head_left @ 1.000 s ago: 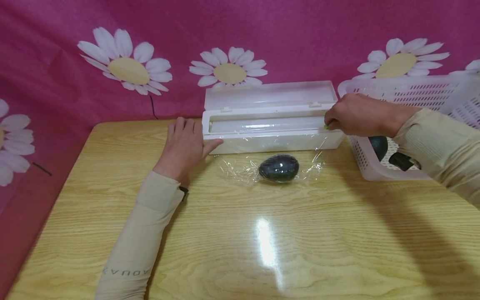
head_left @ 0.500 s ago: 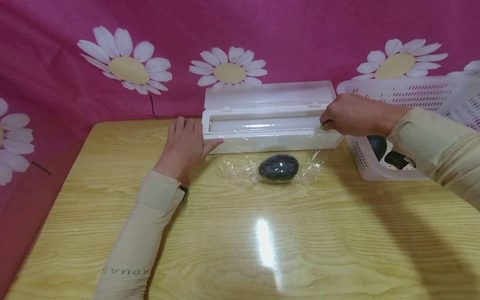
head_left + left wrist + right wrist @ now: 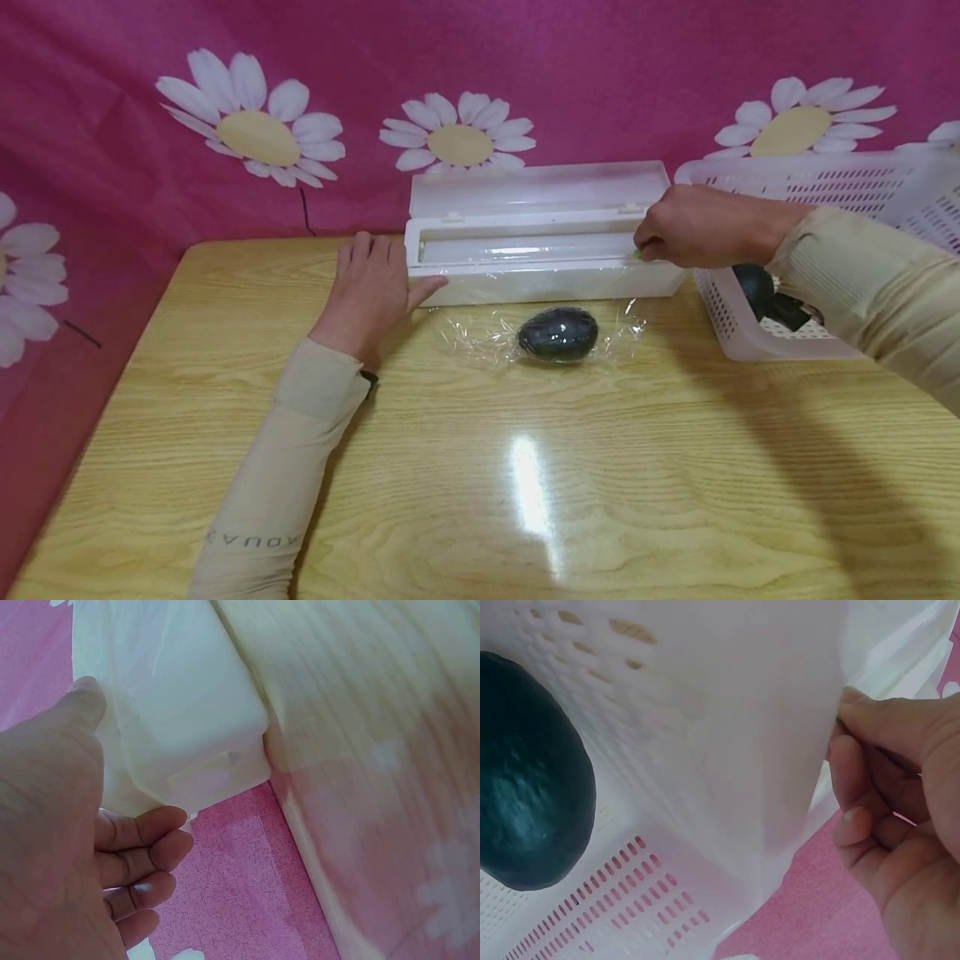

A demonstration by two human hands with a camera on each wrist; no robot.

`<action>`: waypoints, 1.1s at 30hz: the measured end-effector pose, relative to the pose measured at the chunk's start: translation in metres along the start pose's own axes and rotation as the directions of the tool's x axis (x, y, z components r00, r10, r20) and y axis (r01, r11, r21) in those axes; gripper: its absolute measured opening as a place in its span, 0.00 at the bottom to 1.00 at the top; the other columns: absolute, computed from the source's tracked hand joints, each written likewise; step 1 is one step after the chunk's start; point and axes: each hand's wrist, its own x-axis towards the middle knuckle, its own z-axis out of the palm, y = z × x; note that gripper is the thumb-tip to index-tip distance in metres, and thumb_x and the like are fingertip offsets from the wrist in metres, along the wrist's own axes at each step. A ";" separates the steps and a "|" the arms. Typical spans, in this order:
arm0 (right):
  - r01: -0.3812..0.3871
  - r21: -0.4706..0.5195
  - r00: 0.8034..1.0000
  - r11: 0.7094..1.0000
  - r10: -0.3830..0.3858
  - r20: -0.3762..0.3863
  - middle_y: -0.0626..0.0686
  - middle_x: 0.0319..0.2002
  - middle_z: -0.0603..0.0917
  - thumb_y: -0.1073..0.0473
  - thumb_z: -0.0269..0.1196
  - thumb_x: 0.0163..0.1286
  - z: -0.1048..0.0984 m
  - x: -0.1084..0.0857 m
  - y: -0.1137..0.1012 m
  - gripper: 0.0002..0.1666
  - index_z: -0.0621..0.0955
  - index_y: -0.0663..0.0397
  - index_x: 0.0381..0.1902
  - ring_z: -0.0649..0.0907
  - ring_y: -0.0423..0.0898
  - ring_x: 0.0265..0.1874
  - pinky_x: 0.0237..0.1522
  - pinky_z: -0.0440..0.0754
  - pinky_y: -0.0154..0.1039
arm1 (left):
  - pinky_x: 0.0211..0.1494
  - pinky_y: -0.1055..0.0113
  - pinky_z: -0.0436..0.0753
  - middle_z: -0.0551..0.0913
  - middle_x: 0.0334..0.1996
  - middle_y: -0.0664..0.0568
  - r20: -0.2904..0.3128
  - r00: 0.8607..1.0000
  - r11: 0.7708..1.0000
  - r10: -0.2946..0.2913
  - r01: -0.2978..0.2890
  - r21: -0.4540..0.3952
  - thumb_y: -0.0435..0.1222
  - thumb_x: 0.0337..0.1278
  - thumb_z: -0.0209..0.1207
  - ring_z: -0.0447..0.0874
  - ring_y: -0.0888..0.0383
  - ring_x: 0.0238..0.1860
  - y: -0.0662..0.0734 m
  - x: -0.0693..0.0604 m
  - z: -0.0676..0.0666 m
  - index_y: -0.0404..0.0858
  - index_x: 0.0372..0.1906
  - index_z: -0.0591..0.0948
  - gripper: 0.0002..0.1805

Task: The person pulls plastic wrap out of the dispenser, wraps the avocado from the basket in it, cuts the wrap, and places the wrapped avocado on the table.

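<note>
A white cling film dispenser box (image 3: 540,283) stands at the table's back with its lid raised and a film roll inside. My left hand (image 3: 367,292) grips the box's left end, thumb on the front edge, as the left wrist view also shows. At the box's right end, my right hand (image 3: 690,227) pinches a small green slide cutter tab (image 3: 637,253) on the front rim; the fingers mostly hide it. A dark avocado (image 3: 558,335), wrapped in clear cling film (image 3: 480,337) with crinkled ends, lies before the box.
To the right stands a white perforated basket (image 3: 738,337), below my right forearm. It holds another dark avocado (image 3: 532,772) and a black object (image 3: 789,312), partly hidden. A pink flowered cloth (image 3: 585,75) hangs behind the wooden table (image 3: 450,483).
My right hand has slid a little left along the box's front rim with the green tab. The left hand, the box and the wrapped avocado have stayed in place.
</note>
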 end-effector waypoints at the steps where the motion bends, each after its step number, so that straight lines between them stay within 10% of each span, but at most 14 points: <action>1: -0.001 0.005 1.000 1.000 0.001 0.006 0.47 0.27 0.87 0.64 0.69 0.68 0.000 0.000 0.000 0.03 0.89 0.51 0.36 0.80 0.39 0.26 0.34 0.85 0.43 | 0.54 0.51 0.65 0.73 0.41 0.38 0.001 1.000 1.000 0.002 -0.002 0.003 0.66 0.72 0.47 0.63 0.43 0.49 0.000 0.000 0.000 0.29 0.43 0.71 0.39; 33: 0.036 0.038 0.999 0.999 -0.035 -0.018 0.46 0.26 0.86 0.66 0.68 0.68 -0.001 0.012 -0.010 0.08 0.86 0.49 0.30 0.80 0.37 0.26 0.33 0.83 0.38 | 0.54 0.52 0.65 0.72 0.40 0.39 0.026 1.000 1.000 -0.007 0.006 0.019 0.67 0.72 0.46 0.63 0.43 0.47 0.001 0.002 0.000 0.29 0.42 0.70 0.40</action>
